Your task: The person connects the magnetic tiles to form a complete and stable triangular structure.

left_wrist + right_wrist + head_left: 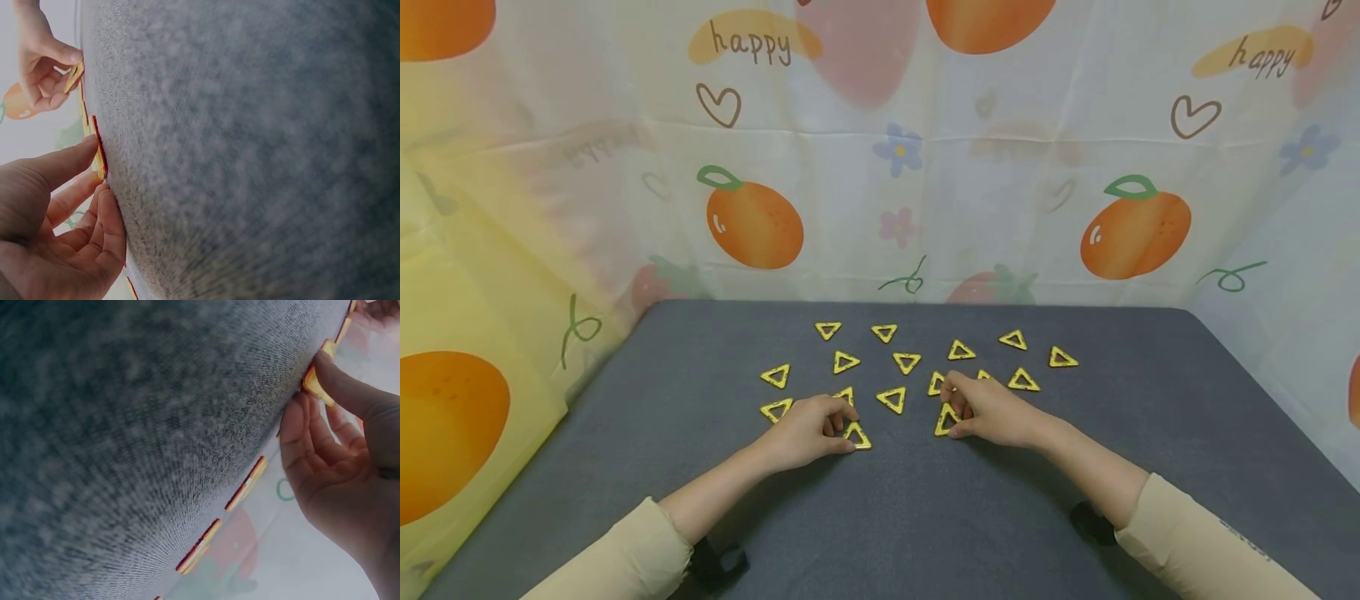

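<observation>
Yellow triangular frames with open centres lie about the dark table. My left hand [811,431] pinches one such triangle [859,437] at its left side, thumb in front and fingers behind. In the left wrist view the thumb presses on the face of this triangle [99,153], whose edge looks red. To the right, my right hand [992,408] pinches another yellow triangle [946,422] between thumb and fingers. This triangle [317,378] is tilted up off the table in the right wrist view. Just behind each hand, further triangles are partly covered by the fingers.
Several more yellow triangles lie flat beyond the hands, among them a middle triangle [892,400] and a far right triangle [1063,357]. A printed curtain [850,208] hangs behind and along the sides of the dark table [910,517].
</observation>
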Demonstrator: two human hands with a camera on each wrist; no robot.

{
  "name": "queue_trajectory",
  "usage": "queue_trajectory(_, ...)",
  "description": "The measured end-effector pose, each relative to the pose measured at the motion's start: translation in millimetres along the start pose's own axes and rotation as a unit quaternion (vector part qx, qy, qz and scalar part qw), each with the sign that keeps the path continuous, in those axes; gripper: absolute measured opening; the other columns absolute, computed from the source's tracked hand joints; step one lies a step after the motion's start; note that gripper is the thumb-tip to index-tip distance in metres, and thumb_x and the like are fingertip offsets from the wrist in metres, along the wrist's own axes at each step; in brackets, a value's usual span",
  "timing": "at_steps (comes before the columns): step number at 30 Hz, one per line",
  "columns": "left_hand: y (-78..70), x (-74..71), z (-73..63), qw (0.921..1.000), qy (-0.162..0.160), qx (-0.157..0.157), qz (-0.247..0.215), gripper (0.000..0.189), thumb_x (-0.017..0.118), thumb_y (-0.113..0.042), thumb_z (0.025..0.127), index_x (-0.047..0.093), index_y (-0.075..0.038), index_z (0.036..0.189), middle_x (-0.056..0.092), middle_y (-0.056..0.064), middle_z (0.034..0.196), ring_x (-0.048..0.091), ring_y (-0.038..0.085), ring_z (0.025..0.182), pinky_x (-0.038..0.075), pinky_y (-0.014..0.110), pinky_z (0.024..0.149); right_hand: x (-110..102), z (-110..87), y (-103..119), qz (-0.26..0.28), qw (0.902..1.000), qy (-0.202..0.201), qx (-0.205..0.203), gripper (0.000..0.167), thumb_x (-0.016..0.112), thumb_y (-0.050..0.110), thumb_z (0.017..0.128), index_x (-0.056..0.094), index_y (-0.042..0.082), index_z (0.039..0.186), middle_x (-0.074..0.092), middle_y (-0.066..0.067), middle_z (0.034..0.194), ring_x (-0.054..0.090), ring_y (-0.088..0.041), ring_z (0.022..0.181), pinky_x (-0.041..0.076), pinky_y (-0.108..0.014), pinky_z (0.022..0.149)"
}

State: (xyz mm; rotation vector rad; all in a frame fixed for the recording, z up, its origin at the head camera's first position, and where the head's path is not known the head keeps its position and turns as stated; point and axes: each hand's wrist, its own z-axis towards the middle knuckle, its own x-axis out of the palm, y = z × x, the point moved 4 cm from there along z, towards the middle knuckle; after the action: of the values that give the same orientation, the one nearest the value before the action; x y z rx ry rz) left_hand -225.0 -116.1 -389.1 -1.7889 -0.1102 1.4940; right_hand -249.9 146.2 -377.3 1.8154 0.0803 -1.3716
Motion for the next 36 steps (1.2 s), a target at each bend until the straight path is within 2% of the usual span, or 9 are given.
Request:
queue_trajectory(3,-0.5,0.3,-0.1,1.0,-0.002,0.0,0.001,0.031,0.078,-0.017,0.084,0.069,-0.006,0.113,0.062,0.005,0.089,0.053,0.007,0.071,0.045,0.021,0.065,-1,-0.1,1,-0.002,0.9999,-0.003,-0.011,0.033,0.075,0.012,0.086,0.055,0.007,0.113,0.064,0.002,0.083,0.058,-0.004,0.073,0.051,-0.036,0.08)
queue_trajectory(6,-0.4,0.9,0.1,1.0,-0.003,-0.003,0.001,0.031,0.078,-0.016,0.084,0.069,-0.007,0.112,0.062,0.004,0.089,0.053,0.007,0.072,0.044,0.021,0.065,-1,0.5,2,0.007,0.9997,-0.003,-0.022,0.027,0.072,0.011,0.089,0.056,0.007,0.111,0.062,0.002,0.077,0.059,-0.005,0.068,0.051,-0.031,0.077)
queue_trajectory(8,-0.6,0.6,-0.1,1.0,-0.004,-0.003,0.002,0.031,0.078,-0.016,0.084,0.069,-0.006,0.112,0.062,0.005,0.089,0.053,0.007,0.072,0.045,0.022,0.065,-1,1.2,3,0.025,0.9994,0.005,-0.025,0.025,0.07,0.01,0.09,0.057,0.007,0.111,0.062,0.0,0.074,0.06,-0.007,0.066,0.051,-0.026,0.066)
queue_trajectory(10,-0.7,0.7,0.0,1.0,-0.003,-0.005,0.002,0.031,0.078,-0.016,0.084,0.069,-0.007,0.112,0.062,0.004,0.089,0.053,0.007,0.072,0.045,0.021,0.065,0,2.1,5,0.044,0.9986,0.012,-0.027,0.024,0.07,0.01,0.091,0.058,0.007,0.111,0.063,-0.001,0.073,0.061,-0.009,0.064,0.05,-0.023,0.062)
queue_trajectory(18,0.2,-0.1,0.4,1.0,-0.002,0.004,0.006,0.031,0.078,-0.017,0.084,0.069,-0.006,0.112,0.062,0.005,0.09,0.054,0.006,0.073,0.046,0.021,0.067,5,5.1,20,0.119,0.9913,0.052,-0.02,0.022,0.07,0.009,0.09,0.061,0.007,0.11,0.065,-0.007,0.075,0.065,-0.015,0.066,0.056,-0.028,0.064)
queue_trajectory(27,-1.6,-1.1,1.3,0.9998,-0.004,0.011,0.015,0.031,0.078,-0.02,0.084,0.069,-0.007,0.111,0.062,0.004,0.087,0.054,0.005,0.072,0.045,0.021,0.066,19,5.9,36,0.136,0.9862,0.093,-0.013,0.021,0.073,0.009,0.087,0.061,0.013,0.104,0.068,-0.004,0.075,0.068,-0.016,0.067,0.056,-0.029,0.062)
queue_trajectory(36,-4.1,-1.4,0.2,0.9997,-0.002,0.014,0.02,0.031,0.078,-0.02,0.085,0.068,-0.007,0.111,0.061,0.004,0.087,0.053,0.005,0.072,0.044,0.02,0.064,29,5.9,44,0.137,0.9841,0.112,-0.015,0.021,0.074,0.009,0.087,0.061,0.014,0.103,0.067,-0.002,0.075,0.067,-0.015,0.066,0.055,-0.026,0.061)
